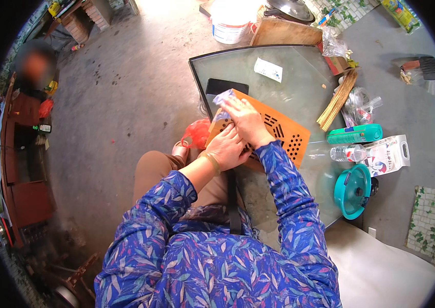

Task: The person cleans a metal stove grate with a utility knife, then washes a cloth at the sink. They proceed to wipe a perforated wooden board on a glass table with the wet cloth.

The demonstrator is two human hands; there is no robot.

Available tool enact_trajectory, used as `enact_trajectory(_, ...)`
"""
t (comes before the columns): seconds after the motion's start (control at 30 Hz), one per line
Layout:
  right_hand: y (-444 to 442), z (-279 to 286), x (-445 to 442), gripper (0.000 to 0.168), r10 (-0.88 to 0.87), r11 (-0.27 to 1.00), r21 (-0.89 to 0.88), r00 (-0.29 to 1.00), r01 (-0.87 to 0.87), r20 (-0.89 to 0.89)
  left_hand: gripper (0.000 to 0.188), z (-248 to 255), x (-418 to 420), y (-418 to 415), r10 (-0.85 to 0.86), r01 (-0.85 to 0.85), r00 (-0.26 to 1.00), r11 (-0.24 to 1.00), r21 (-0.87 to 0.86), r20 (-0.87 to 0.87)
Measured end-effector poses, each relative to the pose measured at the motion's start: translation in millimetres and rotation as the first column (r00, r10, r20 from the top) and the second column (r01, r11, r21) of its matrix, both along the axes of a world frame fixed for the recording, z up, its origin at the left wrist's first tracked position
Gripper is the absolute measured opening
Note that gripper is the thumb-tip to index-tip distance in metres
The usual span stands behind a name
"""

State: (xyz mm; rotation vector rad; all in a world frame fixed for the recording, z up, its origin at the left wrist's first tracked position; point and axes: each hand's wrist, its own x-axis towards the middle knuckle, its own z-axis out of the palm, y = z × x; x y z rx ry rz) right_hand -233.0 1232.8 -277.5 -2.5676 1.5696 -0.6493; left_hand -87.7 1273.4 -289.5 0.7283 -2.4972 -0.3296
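Note:
A wooden panel (296, 133) with rows of round holes and dark slots lies tilted over the near left edge of the glass tabletop. My left hand (227, 148), a bangle at its wrist, rests on the panel's near left side with fingers bent. Just beyond, my right hand (246, 119) presses a pale purple, thin crumpled cloth or film (223, 98) against the panel's upper left corner. Both hands nearly touch, and they hide part of the hole pattern. A black phone (227, 87) lies right behind that corner.
On the glass table (298, 61) are a white packet (268, 70), a bundle of thin sticks (337, 100), a green canister (354, 133), a plastic bottle (346, 153) and a teal lidded pot (352, 191). A red bag (196, 133) is beside my knee. A person (34, 65) appears far left.

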Motion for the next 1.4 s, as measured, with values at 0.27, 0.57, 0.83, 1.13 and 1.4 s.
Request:
enact_trajectory(0.27,-46.9,-19.0,-2.7,0.039,-0.208,0.978,0.003,0.971,0.209,0.114,0.048,7.3,-3.2,-1.4,-0.006,0.007,0.999,1.0,-0.027,0.042)
enact_trajectory(0.57,-4.4,-2.8,10.7,0.036,0.164,0.983,0.068,0.98,-0.172,0.115,0.042,6.3,3.9,-3.5,-0.037,0.041,0.999,0.995,0.091,-0.039)
enact_trajectory(0.83,-51.8,-19.3,-2.4,0.034,-0.116,0.992,0.079,0.924,0.093,0.364,0.054,10.7,-1.9,-1.1,-0.006,0.006,0.998,1.0,0.001,0.06)
enact_trajectory(1.13,14.4,15.0,-17.8,0.037,-0.576,0.811,0.468,-0.335,-0.352,0.746,0.049,11.0,5.2,-4.6,-0.01,0.014,1.0,0.993,0.115,-0.029)
enact_trajectory(1.4,50.6,8.2,-23.9,0.033,-0.534,0.845,0.42,-0.503,-0.33,0.679,0.04,19.9,49.1,-13.9,0.3,-0.225,0.896,0.943,0.245,-0.328)
